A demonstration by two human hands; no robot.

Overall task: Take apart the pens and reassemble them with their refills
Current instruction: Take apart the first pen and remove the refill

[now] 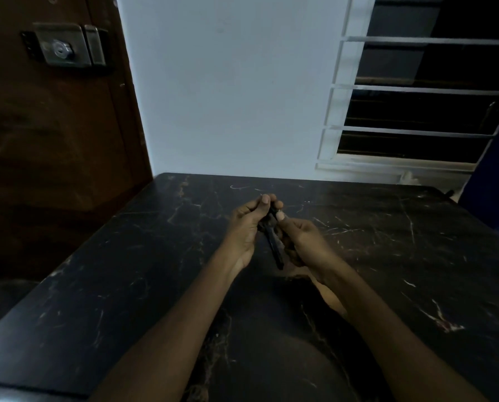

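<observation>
I have both hands raised just above the dark marbled surface (pixel 387 256), meeting over its middle. My left hand (pixel 247 224) is curled around the far end of a dark pen (pixel 274 242), thumb and fingers closed on it, and my right hand (pixel 303 242) pinches it from the other side, thumb pressed near the top where a small pale tip shows. The pen's near end pokes out free, angled back toward me. I judge this to be the taking-apart step (or possibly the screwing-together; the light is too dim to tell), with the barrel joint between my two grips. Next I would need a firm counter-twist, then a straight pull so the refill slides without bending. I see no other pens or loose parts.
</observation>
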